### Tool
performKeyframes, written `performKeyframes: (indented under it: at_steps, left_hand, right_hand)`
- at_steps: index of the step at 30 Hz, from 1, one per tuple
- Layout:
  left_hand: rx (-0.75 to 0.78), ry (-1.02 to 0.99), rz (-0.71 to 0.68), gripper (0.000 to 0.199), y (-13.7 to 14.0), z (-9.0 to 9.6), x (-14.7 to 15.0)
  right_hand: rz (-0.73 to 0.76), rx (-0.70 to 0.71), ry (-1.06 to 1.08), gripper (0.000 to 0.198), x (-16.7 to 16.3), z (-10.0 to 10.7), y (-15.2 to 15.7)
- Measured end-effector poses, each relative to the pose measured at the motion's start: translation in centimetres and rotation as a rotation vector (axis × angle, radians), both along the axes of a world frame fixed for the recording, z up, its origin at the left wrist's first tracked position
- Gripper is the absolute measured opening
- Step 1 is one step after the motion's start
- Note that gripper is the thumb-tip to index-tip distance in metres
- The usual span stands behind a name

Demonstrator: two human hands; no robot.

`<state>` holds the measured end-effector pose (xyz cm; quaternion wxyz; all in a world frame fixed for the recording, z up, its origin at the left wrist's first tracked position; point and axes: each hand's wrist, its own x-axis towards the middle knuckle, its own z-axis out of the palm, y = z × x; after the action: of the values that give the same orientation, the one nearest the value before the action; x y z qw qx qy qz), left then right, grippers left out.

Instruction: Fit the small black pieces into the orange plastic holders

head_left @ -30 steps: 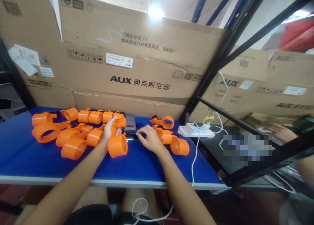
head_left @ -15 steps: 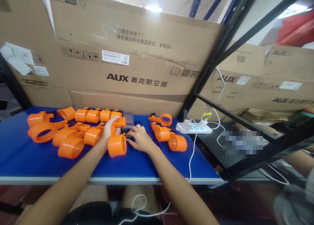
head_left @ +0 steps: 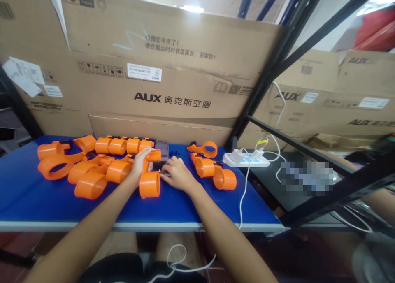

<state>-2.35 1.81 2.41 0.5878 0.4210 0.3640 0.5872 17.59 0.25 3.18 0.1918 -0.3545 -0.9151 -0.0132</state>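
Note:
My left hand is closed on an orange plastic ring part, whose ring end hangs toward the front of the blue table. My right hand is just to the right of it, fingers curled and pinched by the part's side. A small dark piece shows at those fingertips, too small and partly hidden to name. More orange ring parts lie to the left of my left hand, some with black fittings. Past my right hand are several other orange ring parts. A dark flat box sits behind my hands.
The blue table has a pale front edge. A white power strip with plugs and cables lies at its right end, beside a black metal frame. Tall AUX cardboard stands behind. Another person's arm shows at right.
The held orange ring part has shifted slightly to the right along with my left hand. My right hand stays at its side, with the fingers barely moved.

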Motion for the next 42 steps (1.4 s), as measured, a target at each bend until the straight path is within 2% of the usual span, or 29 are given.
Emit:
performKeyframes:
  at_steps: [5,9,12,17,20,22,25,27,30,32,34,36,37,39,42]
  left_hand:
    - [0.118,0.060,0.067,0.047,-0.4,-0.7,0.9]
    - [0.132,0.117,0.074,0.050,-0.8,-0.7,1.4]
    - [0.114,0.072,0.090,0.052,-0.9,-0.6,1.5]
    - [0.068,-0.145,0.255,0.051,-0.4,-0.6,1.3]
    - [0.065,-0.188,0.304,0.052,0.1,-0.6,1.2]
    - [0.072,-0.186,0.302,0.055,0.0,-0.6,1.6]
    - [0.073,-0.121,0.186,0.061,-1.0,-0.8,2.6]
    - [0.095,0.021,0.101,0.065,-2.6,-0.8,3.1]
    - [0.273,0.389,0.152,0.063,-5.7,0.4,2.4]
    - [0.480,0.801,0.225,0.057,-7.4,2.0,0.5]
    - [0.593,1.238,0.347,0.052,-8.3,3.8,-2.0]
    - [0.525,1.591,0.515,0.055,-8.4,5.2,-4.5]
    - [0.462,1.728,0.538,0.056,-8.3,5.5,-5.4]
    - [0.345,1.909,0.509,0.054,-7.9,5.6,-6.7]
    - [0.222,1.985,0.407,0.047,-7.8,5.4,-6.8]
  right_hand:
    - [-0.058,-0.065,0.294,0.019,0.7,0.9,-0.5]
    - [-0.017,-0.147,0.515,0.032,0.7,1.2,-0.8]
    - [0.031,-0.201,0.556,0.042,0.8,1.4,-1.0]
    - [0.239,-0.315,0.537,0.066,0.7,2.0,-2.0]
    - [0.287,-0.364,0.534,0.080,0.4,2.1,-2.5]
    - [0.263,-0.392,0.563,0.080,0.3,1.8,-2.5]
    - [0.208,-0.400,0.683,0.072,0.4,1.4,-2.2]
    - [0.174,-0.360,0.806,0.067,0.6,1.3,-1.9]
    - [0.114,-0.270,0.969,0.060,0.7,1.7,-1.8]
    - [0.075,-0.240,1.031,0.058,0.6,2.0,-1.8]
    - [0.057,-0.247,1.050,0.056,0.2,2.2,-2.0]
    - [0.056,-0.286,1.031,0.056,-0.4,2.3,-2.3]
    - [0.059,-0.313,1.012,0.056,-0.7,2.3,-2.4]
    - [0.073,-0.368,0.965,0.056,-1.1,2.3,-2.7]
    - [0.096,-0.403,0.903,0.054,-1.4,2.3,-3.1]
